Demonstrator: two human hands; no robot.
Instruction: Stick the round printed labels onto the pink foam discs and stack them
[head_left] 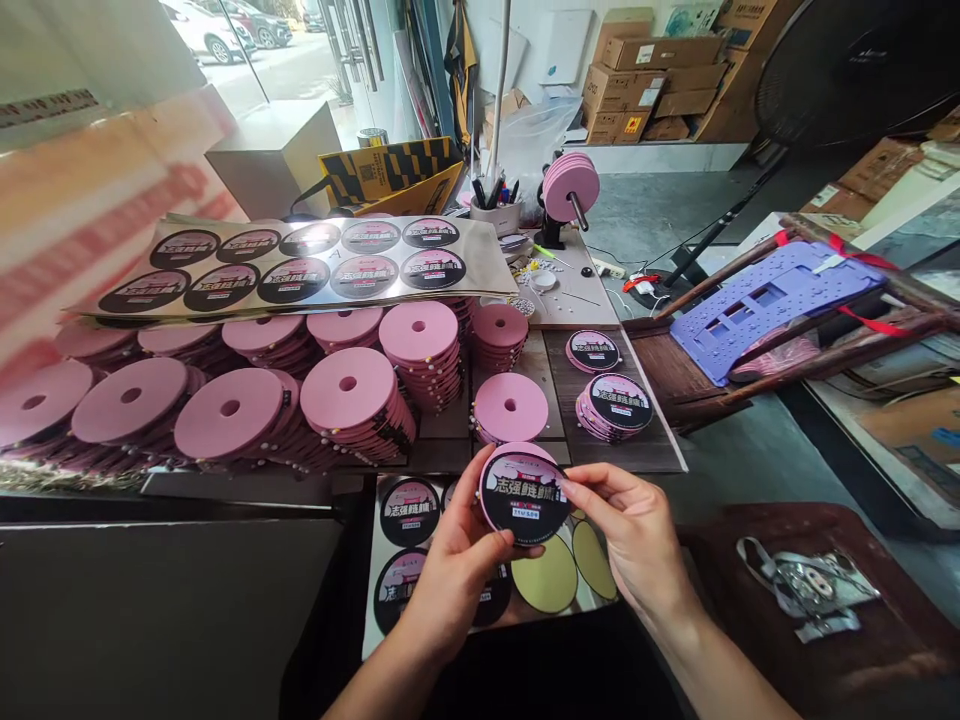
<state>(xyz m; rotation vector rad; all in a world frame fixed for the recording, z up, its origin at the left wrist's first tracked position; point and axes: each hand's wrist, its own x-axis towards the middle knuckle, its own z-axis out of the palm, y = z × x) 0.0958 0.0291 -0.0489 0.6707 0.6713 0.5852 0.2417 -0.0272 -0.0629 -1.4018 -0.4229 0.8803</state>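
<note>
The left hand (454, 555) is clamped on a pink foam line spool (486, 500), thumb on the front lower edge, fingers behind. The right hand (637, 525) has thumb and index finger together at the right edge of the round black label (525, 500) on the spool's face. The spool is held above the label sheet (369, 635), in front of the table edge. The label reads 志强鲢鳙 in large characters; the smaller print cannot be read reliably. Matching labels face up on the labelled spools (619, 402) at the table's right. The yellow-and-black box (405, 170) bears a QR code.
</note>
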